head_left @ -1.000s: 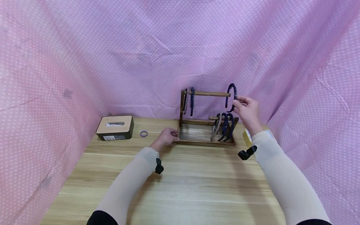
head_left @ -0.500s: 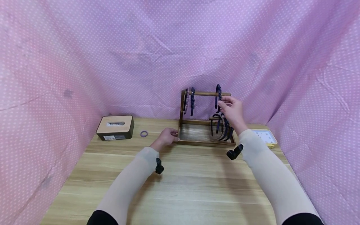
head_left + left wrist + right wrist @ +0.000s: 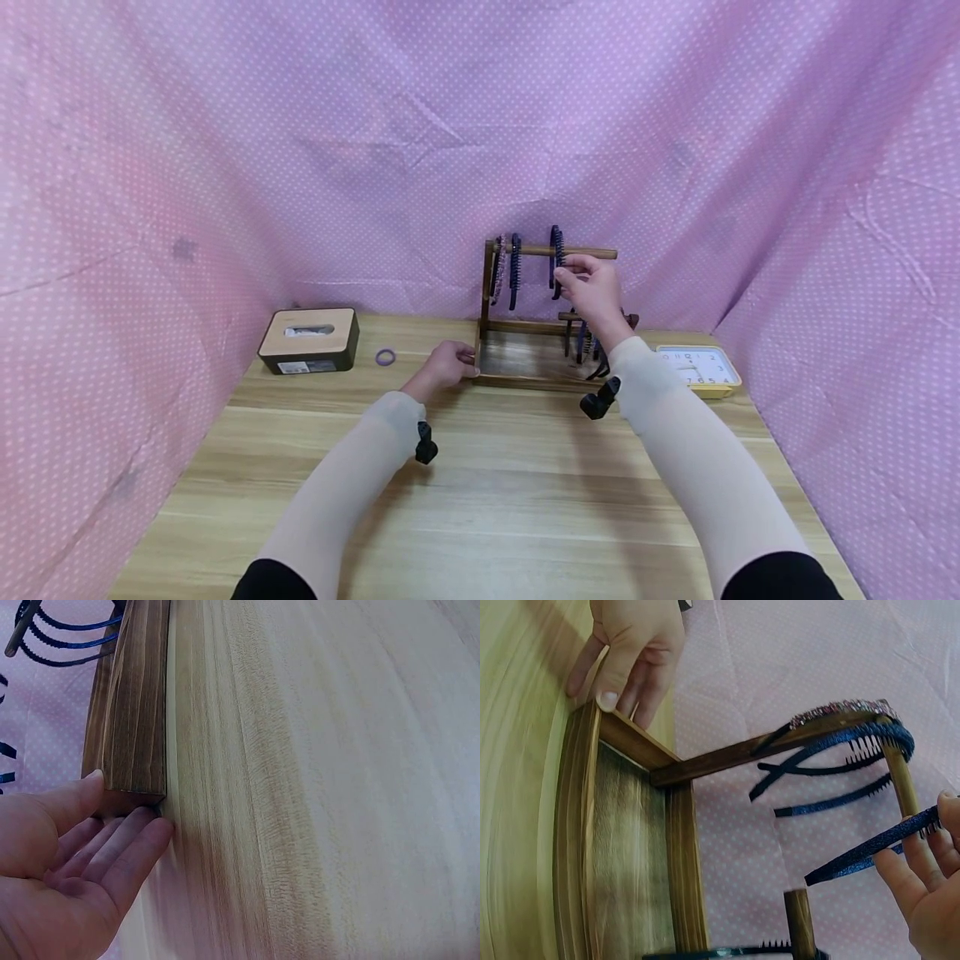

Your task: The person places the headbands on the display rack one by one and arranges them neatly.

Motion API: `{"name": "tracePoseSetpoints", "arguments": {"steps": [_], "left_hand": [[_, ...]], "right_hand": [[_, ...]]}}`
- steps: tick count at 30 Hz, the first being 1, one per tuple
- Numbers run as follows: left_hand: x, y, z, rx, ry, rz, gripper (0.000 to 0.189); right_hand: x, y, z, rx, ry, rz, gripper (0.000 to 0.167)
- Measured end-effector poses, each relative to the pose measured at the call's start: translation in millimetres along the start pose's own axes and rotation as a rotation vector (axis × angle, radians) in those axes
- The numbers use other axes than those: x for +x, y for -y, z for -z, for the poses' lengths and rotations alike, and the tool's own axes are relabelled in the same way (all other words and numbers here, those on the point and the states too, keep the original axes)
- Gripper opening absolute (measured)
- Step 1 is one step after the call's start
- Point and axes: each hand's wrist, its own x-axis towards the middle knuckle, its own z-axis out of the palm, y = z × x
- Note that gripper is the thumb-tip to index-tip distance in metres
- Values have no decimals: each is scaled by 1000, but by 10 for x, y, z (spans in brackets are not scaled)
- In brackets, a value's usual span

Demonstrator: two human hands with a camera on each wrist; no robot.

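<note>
A dark-brown wooden headband stand (image 3: 525,382) has a tray base, a long upper bar (image 3: 588,252) and a shorter lower peg. My right hand (image 3: 596,292) pinches a dark-blue toothed headband (image 3: 855,853) between thumb and fingers; its arch loops over the upper bar near mid-length. Toward the upright hang another blue headband (image 3: 514,279) and a pink sparkly headband (image 3: 500,275). Several headbands (image 3: 570,337) hang from the lower peg, partly hidden behind my right hand and wrist. My left hand (image 3: 444,364) touches the stand's left front corner, thumb at the rim and fingers extended against the outer end.
A tissue box (image 3: 309,343) with a wood-toned lid stands at the back left of the table, a small purple ring (image 3: 385,357) to its right. Right of the stand, a yellow-framed clock (image 3: 701,367) lies partly behind my right sleeve. Pink dotted cloth (image 3: 420,167) surrounds the table.
My right hand has moved left with the blue headband, from beyond the upper bar's free end to about its middle. More of the clock shows. The left hand stays at the stand's corner.
</note>
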Motion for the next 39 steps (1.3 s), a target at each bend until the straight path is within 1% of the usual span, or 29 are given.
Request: {"name": "tracePoseSetpoints", "arguments": {"steps": [6,10,16,23,28,32,36,39], "left_hand": [[-2,6,5,8,0,4,49],[-8,8,3,22,-1,6,49],[-13,16,-11,10,-3,5,49],[-41,-11,-39,15,-10,-11,48],[-92,-40,-58,74,-11,-18,48],[-119,-64,-53,150,-16,-38,46],[-156,-114,-12,204,-27,-59,45],[-190,-140,60,244,-37,-76,47]], "right_hand": [[-18,2,-158,-9,32,8,27],[-30,-31,-232,-12,38,2,28],[-42,-95,-276,-35,43,-24,28],[-52,-141,-285,16,41,-53,31],[-81,-157,-283,7,32,-47,33],[-92,-152,-266,3,17,-32,33],[-79,-167,-243,-24,10,-11,33],[-81,-167,-215,-55,27,7,37]]}}
